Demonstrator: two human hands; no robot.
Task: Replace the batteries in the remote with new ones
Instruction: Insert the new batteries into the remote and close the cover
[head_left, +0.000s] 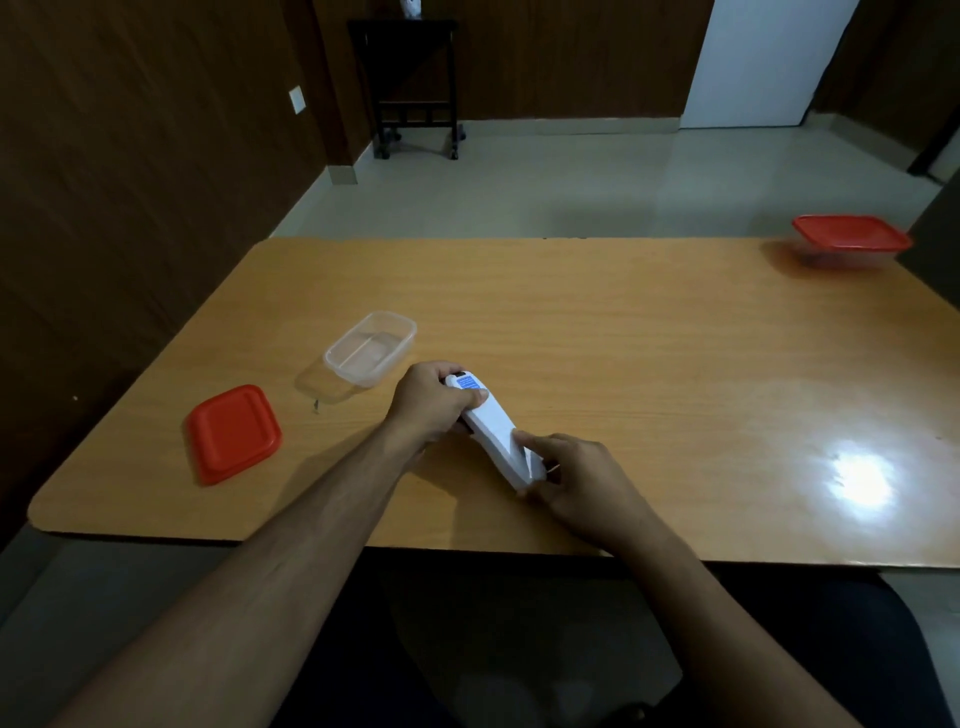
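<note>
Fingers (470, 397) of both hands gripping white remote (493, 431), opposite ends

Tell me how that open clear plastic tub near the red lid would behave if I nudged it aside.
The open clear rectangular plastic tub looks thin-walled with nothing visible inside, so it is probably very light. On the glossy wooden table it would likely slide rather than tip, as it sits low and wide. Its walls may flex if squeezed.

Your left hand (434, 402) hides the far end of the white plastic remote (493, 434), and your right hand (576, 480) covers its near end. At two o'clock, the red-lidded clear container (852, 240) is blurred; its contents are unreadable.
</note>
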